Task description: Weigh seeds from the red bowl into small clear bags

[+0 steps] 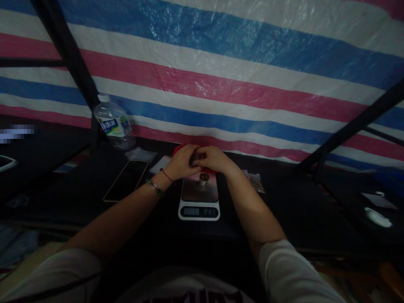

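Our left hand (184,162) and right hand (216,159) curl close together, grip unclear to us; the small silver metal cup (204,179) stands just our side, nearer the left, on the white, steel-topped scale (199,193).

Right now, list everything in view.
Striped sheet: 1, blue-white-red, background
Frame bars: several, black, both sides
Tables: several, black, below
Scale: 1, white and silver, centre
Cup: 1, metallic, on scale
Phone: 1, black, scale's left
Flat piece: 1, white, beside phone
Bottle: 1, clear, back left
Bag: 1, clear, beside bottle
Packets: count unclear, clear, scale's right
Item: 1, red, behind scale
Object: 1, white, far right
Device: 1, white-edged, far left
Bracelets: 2, red, green-white, left wrist
Left hand, right hand: 1 each, bare, near scale's back
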Available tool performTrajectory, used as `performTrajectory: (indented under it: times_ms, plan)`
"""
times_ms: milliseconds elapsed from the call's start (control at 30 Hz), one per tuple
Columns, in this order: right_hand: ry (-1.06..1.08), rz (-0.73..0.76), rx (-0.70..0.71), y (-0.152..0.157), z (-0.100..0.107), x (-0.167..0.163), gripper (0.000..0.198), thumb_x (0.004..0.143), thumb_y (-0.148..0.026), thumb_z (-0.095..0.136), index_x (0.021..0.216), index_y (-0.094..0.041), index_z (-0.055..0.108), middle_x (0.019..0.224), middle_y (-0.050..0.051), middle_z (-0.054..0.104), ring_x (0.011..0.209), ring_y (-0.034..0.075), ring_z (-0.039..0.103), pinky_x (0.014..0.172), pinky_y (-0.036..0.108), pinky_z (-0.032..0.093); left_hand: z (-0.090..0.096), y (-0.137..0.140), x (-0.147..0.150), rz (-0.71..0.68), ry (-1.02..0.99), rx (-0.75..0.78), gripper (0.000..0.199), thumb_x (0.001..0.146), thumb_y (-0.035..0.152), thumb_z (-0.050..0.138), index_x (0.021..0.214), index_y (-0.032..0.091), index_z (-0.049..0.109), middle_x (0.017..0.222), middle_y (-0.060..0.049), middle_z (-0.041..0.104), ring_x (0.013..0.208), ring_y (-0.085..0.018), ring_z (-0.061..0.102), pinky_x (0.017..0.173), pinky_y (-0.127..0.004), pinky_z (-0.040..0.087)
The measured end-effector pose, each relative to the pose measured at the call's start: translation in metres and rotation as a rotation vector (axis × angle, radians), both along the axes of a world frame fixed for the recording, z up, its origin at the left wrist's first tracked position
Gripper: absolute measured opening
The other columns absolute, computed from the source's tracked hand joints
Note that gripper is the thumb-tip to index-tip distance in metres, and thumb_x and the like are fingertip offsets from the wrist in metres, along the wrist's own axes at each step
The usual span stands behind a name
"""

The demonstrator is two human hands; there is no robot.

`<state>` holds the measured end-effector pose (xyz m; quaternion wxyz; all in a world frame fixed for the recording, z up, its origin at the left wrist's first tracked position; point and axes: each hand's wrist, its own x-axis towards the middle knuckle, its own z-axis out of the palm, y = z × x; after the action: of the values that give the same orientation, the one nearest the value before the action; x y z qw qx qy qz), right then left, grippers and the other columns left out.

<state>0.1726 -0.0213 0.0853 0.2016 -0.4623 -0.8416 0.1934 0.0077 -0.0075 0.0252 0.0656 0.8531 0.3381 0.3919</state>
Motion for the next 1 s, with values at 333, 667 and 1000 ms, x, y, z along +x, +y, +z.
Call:
performTrajectory:
  times_ms: [333,667,1000]
  plan:
    - [0.146,0.022,-0.014,0.003,0.002,0.018,0.021,0.086,-0.022,0.054,0.104,-0.016,0.063,0.097,0.004,0.067,0.084,0.015,0.060,0.075,0.026,0.045,-0.018,-0.001,-0.015,0.114,-0.121,-0.068,0.039,0.076,0.037,0.061,0.107,0.015,0.054,0.104,-0.009,0.062,0.099,-0.024,0.059,0.090,-0.038,0.047]
    - [-0.269,0.235,-0.390,0.019,-0.019,0.055,0.061,0.052,-0.020,0.083,0.110,-0.020,0.065,0.095,0.000,0.068,0.077,0.015,0.062,0.065,0.022,0.045,-0.030,0.004,-0.020,0.174,-0.293,-0.223,0.037,0.078,0.041,0.062,0.104,0.017,0.054,0.098,-0.006,0.064,0.086,-0.019,0.062,0.079,-0.033,0.050]
    - [-0.244,0.321,-0.324,0.016,-0.031,0.032,0.048,0.053,-0.015,0.081,0.099,-0.022,0.069,0.090,-0.002,0.069,0.077,0.015,0.062,0.064,0.021,0.044,-0.038,0.010,-0.022,0.208,-0.332,-0.203,0.036,0.079,0.044,0.061,0.103,0.018,0.053,0.093,-0.004,0.066,0.082,-0.018,0.063,0.078,-0.032,0.051]
